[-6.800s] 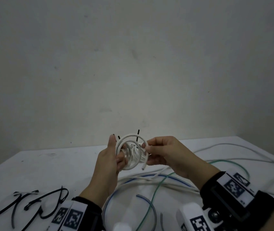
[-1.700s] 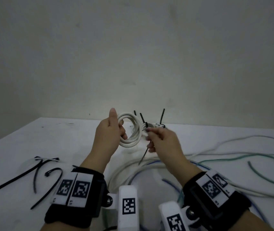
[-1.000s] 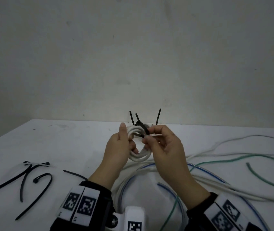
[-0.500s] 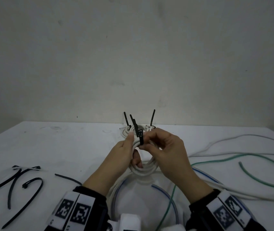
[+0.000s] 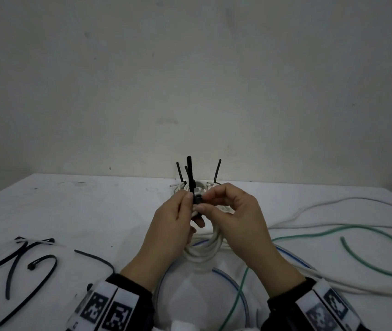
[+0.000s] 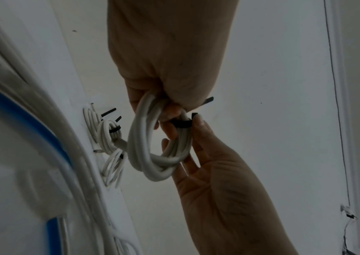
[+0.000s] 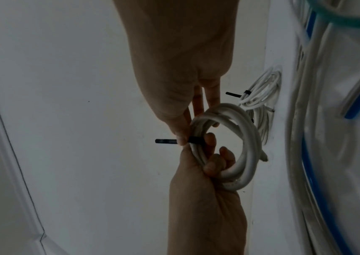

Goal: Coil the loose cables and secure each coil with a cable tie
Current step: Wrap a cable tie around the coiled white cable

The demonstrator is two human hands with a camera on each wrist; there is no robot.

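Observation:
I hold a small white cable coil (image 5: 202,253) upright above the table with both hands. A black cable tie (image 5: 189,173) is wrapped round its top, tail pointing straight up. My left hand (image 5: 189,199) pinches the tail just above the coil, its other fingers straight behind the loops. My right hand (image 5: 204,201) has thumb and forefinger on the tie's head. In the right wrist view the right hand (image 7: 212,151) curls its fingers through the coil (image 7: 246,134), and the tail (image 7: 165,141) sticks out sideways. The left wrist view shows the tie band (image 6: 182,124) across the coil (image 6: 139,138).
Small tied white coils (image 5: 204,185) lie at the back edge by the wall. Several loose black ties (image 5: 32,259) lie at the left. A green cable (image 5: 381,271), long white cables (image 5: 333,211) and a blue-striped tube (image 5: 223,274) sprawl over the right and the near middle.
The tie, which hung loose from my right hand, now circles the coil. Its tail has come further up through the head. Both hands have closed in on the top of the coil.

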